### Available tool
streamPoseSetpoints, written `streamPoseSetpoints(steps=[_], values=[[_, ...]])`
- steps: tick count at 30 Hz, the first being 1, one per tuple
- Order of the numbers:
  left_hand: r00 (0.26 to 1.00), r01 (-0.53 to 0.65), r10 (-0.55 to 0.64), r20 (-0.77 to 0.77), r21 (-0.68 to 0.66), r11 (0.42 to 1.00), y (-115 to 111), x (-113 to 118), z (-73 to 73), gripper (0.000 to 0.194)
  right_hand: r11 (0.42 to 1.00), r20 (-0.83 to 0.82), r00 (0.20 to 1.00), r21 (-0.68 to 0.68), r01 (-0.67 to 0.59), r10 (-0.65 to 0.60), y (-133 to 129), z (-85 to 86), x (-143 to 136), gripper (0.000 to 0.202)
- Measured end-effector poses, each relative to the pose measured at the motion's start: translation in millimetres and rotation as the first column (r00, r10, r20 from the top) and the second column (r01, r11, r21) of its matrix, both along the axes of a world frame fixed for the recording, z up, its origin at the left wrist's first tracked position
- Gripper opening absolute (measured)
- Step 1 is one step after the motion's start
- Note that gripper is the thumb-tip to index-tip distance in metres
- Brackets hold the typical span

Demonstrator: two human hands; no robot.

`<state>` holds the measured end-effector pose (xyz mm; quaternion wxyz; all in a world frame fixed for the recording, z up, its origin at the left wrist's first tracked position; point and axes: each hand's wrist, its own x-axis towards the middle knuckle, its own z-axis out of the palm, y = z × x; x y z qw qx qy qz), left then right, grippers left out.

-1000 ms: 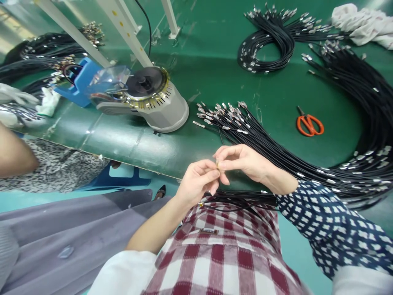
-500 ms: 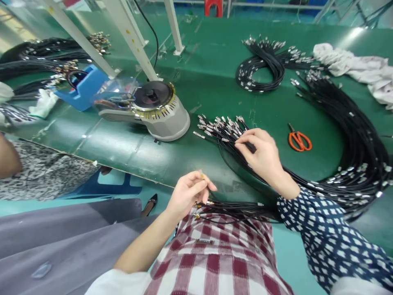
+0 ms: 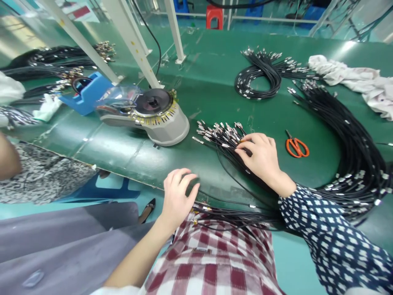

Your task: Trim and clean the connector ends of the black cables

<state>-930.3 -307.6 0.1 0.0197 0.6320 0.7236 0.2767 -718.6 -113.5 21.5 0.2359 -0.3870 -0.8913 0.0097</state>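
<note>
My left hand is over the table's front edge with its fingers spread and curved. A thin black cable passes close to its thumb; whether they touch is unclear. Pinched fingers of my right hand rest on a bundle of black cables with silvery ends, and what lies between the fingertips is too small to name. Another group of black cables lies along the front edge against the checked apron.
A grey round dispenser and a blue tape holder stand at left. Orange-handled scissors lie right of my right hand. Coiled cables, a large cable bundle and white cloth are beyond. A person is at left.
My left hand has moved left and opened its fingers. A thin cable now lies across the table edge to its right. My right hand has stayed at the cable bundle.
</note>
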Motion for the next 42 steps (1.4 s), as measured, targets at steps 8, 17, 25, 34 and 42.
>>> streamPoseSetpoints(steps=[8, 17, 25, 34, 42], values=[[0.966, 0.200, -0.181, 0.187, -0.089, 0.976, 34, 3, 5.5, 0.013, 0.993, 0.130, 0.987, 0.049, -0.104, 0.097, -16, -7.0, -17, 0.015], [0.296, 0.009, 0.117, 0.948, -0.125, 0.992, 72, -6, -7.1, 0.035, 0.990, 0.017, 0.999, 0.133, -0.042, 0.040, -29, -3.9, -13, 0.019], [-0.325, -0.239, -0.032, 0.945, -0.049, 0.970, 109, -14, 7.5, 0.023, 0.985, -0.070, 0.991, 0.142, -0.099, 0.110, -49, 2.2, -10, 0.007], [-0.136, 0.084, -0.026, 0.990, 0.038, 0.996, 71, 26, 33.0, 0.028, 0.988, -0.247, 0.961, -0.058, -0.142, 0.124, -89, 2.7, -6, 0.006], [-0.103, 0.090, -0.022, 0.994, 0.032, 0.995, 55, 20, 47.1, 0.027, 0.932, -0.250, 0.940, -0.221, -0.289, 0.232, -99, 1.4, 7, 0.005]])
